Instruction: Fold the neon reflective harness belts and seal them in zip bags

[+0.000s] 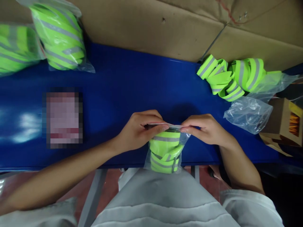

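A small clear plastic bag [165, 151] filled with folded neon-green reflective bands hangs at the near edge of the blue table [132, 85]. My left hand [139, 129] pinches the bag's top strip on its left side. My right hand [203, 127] pinches the same strip on its right side. The fingertips of both hands are pressed together along the bag's mouth, almost touching each other.
Loose neon-green bands [233, 77] lie at the back right beside empty clear bags [248, 113]. Packed bags of bands [60, 36] sit at the back left. A blurred flat item [62, 116] lies left of my hands. A small cardboard box [284, 123] stands at right; cardboard [151, 28] lines the back.
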`<state>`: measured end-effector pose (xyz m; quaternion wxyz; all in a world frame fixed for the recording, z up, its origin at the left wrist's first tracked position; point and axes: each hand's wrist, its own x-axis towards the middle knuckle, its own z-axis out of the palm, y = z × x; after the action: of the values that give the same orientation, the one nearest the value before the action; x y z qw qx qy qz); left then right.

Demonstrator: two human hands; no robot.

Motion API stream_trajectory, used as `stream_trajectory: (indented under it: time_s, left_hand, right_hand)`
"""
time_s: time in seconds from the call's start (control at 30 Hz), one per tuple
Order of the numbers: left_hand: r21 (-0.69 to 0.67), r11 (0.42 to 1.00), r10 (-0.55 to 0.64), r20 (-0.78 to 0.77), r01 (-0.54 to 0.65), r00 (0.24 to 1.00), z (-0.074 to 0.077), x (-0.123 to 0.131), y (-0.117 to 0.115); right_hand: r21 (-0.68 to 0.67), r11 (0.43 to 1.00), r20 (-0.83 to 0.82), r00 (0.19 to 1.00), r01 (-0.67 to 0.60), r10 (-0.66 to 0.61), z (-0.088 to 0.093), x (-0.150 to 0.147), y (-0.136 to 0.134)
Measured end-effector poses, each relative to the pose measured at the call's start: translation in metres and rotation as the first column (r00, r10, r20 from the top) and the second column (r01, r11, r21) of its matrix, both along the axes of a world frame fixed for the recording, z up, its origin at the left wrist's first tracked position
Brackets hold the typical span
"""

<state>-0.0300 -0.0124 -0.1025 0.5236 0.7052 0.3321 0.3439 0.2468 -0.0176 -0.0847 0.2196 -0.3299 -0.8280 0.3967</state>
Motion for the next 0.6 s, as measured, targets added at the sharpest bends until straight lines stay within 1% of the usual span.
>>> stream_trajectory:
  time_s: [0.07,0.2,0.3,0.4,0.5,0.6]
  left_hand:
    - [-0.011,1.000,-0.009,-0.017,0.009,1.000,0.000,-0.001,0.002]
    - [-0.041,0.998,-0.054,-0.018,0.053,0.998,0.001,-0.003,0.005]
    - [-0.151,0.987,-0.056,-0.013,0.053,0.998,0.003,-0.002,0.003]
    - [-0.263,0.965,-0.023,0.003,0.023,1.000,0.004,0.002,-0.001]
    - [-0.277,0.961,-0.002,0.034,0.011,0.999,0.003,0.005,-0.005]
    - [-0.247,0.969,0.004,0.041,0.006,0.999,0.002,0.006,-0.007]
  right_hand:
    - [0.022,1.000,-0.013,1.000,0.003,-0.002,0.001,0.000,0.000]
    - [-0.025,0.999,-0.004,1.000,0.021,-0.021,0.002,-0.001,0.000]
    - [-0.024,0.999,-0.031,0.999,0.032,-0.033,0.001,-0.005,-0.001]
    - [-0.012,0.998,-0.054,0.997,0.059,-0.059,-0.002,-0.014,-0.005]
    - [-0.004,0.994,-0.100,0.989,0.106,-0.105,-0.008,-0.024,-0.010]
    - [0.051,0.993,-0.154,0.983,0.109,-0.100,-0.011,-0.029,-0.013]
